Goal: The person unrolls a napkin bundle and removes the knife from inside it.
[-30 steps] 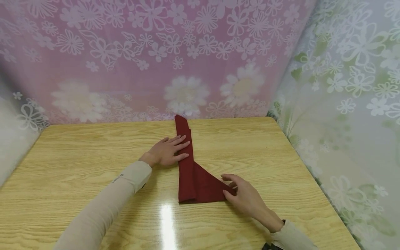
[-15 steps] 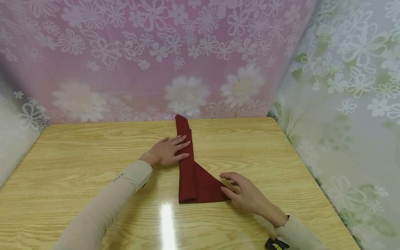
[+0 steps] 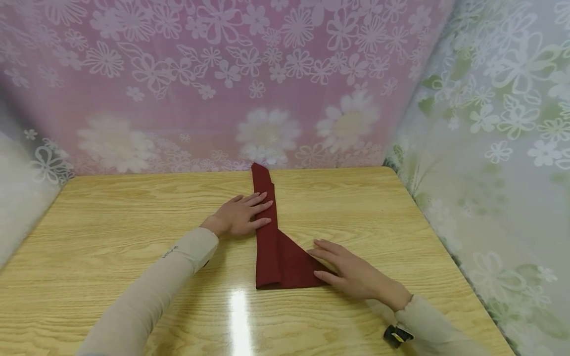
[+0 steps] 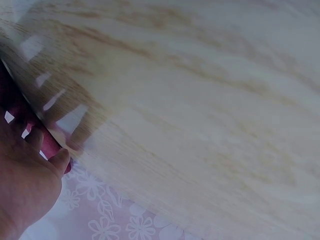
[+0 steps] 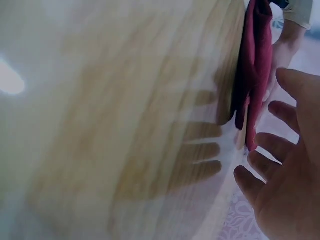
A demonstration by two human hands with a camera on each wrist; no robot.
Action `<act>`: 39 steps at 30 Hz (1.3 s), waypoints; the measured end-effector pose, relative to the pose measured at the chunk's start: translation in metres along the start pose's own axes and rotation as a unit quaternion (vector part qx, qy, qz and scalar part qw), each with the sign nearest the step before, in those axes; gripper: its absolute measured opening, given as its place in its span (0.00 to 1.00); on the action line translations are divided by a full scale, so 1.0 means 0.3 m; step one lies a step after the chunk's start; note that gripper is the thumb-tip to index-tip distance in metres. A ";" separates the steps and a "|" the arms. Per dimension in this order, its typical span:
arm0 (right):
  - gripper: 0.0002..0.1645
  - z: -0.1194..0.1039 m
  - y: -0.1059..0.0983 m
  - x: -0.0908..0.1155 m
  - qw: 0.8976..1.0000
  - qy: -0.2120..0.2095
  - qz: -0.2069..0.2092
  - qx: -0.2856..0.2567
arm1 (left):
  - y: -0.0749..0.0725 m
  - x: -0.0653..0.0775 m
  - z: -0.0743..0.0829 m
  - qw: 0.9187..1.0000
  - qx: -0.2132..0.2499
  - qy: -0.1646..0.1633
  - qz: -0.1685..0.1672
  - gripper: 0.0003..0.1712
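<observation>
A dark red cloth (image 3: 267, 254) lies on the table, folded into a narrow upright strip with a triangular flap spreading to the right. My left hand (image 3: 240, 215) rests on the strip's upper half, fingers spread and extended across it. Over the flap's right corner is my right hand (image 3: 354, 272), its fingers extended and pinching nothing. In the right wrist view the right hand (image 5: 287, 185) has its fingers spread beside the red cloth (image 5: 256, 55); whether it touches the cloth I cannot tell. The left wrist view catches the left hand (image 4: 30, 185) on the cloth's edge.
The wooden table (image 3: 133, 207) has a bright light reflection near its front. A pink floral curtain (image 3: 200, 99) hangs along the back edge, which the strip's far tip reaches. A pale floral curtain (image 3: 498, 173) stands at the right. A black strap (image 3: 398, 336) hangs by the right sleeve.
The right hand has let go of the flap's corner; its fingers have straightened and moved slightly up and left over it. The left hand and the cloth stay nearly still.
</observation>
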State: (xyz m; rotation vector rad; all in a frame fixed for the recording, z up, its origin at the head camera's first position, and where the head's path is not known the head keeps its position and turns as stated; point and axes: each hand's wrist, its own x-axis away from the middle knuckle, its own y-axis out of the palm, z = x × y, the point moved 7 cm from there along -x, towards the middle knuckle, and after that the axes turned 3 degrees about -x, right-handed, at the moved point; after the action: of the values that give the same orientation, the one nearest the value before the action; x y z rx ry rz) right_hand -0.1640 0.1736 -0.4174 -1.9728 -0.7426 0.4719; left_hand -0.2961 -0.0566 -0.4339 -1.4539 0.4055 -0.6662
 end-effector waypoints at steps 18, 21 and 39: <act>0.32 0.026 0.037 -0.023 0.993 -0.037 -0.063 0.087 | -0.001 -0.002 0.000 1.000 0.006 0.000 0.004 0.38; 0.32 0.030 0.044 -0.025 0.993 -0.031 -0.072 0.092 | -0.004 -0.003 0.000 1.000 0.006 -0.001 0.003 0.38; 0.33 0.021 0.061 -0.031 0.993 -0.040 -0.073 0.086 | 0.002 0.007 -0.006 1.000 0.001 -0.010 -0.007 0.38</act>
State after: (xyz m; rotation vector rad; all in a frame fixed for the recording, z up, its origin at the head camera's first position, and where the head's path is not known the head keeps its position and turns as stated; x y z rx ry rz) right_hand -0.1691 0.1647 -0.4362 -1.7342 -0.8615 0.5108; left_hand -0.2957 -0.0594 -0.4342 -1.4609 0.3797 -0.6635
